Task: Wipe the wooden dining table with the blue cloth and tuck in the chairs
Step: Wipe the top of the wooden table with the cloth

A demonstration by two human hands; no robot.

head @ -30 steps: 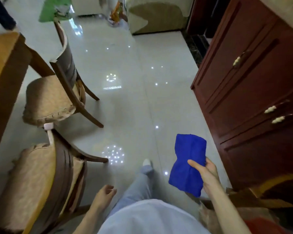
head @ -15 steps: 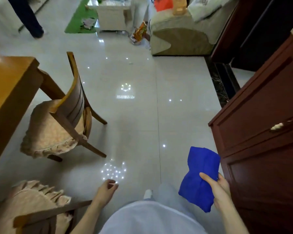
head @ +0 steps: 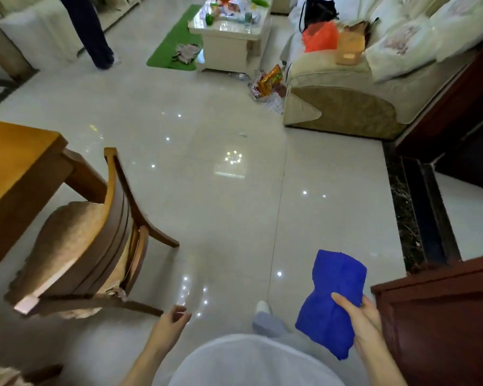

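A person's right hand (head: 360,320) grasps a folded blue cloth (head: 332,295), thumb across its front and fingers behind, the cloth upright with its long side pointing away from the body. The left hand (head: 169,327) hangs empty at hip level, fingers loosely curled and gripping nothing. Between the hands a foot steps onto the glossy tiled floor (head: 229,207). Just right of the cloth hand stands a dark red cabinet (head: 444,316). The wooden dining table (head: 14,162) lies ahead and well to the left of both hands, only one corner showing, its near edge running away from the person. A cushioned chair (head: 95,246) stands between the left hand and that edge, seat towards the table and curved back towards the room, angled out, not pushed fully under. A second chair (head: 0,376) shows as a sliver below and left of the left hand. The empty left hand is the nearer one to chair and table; the cloth sits on the far side, so wiping likely calls for a turn left and a reach across the chair. Far ahead of the hands are a low coffee table (head: 229,40) and a pale sofa (head: 346,87).
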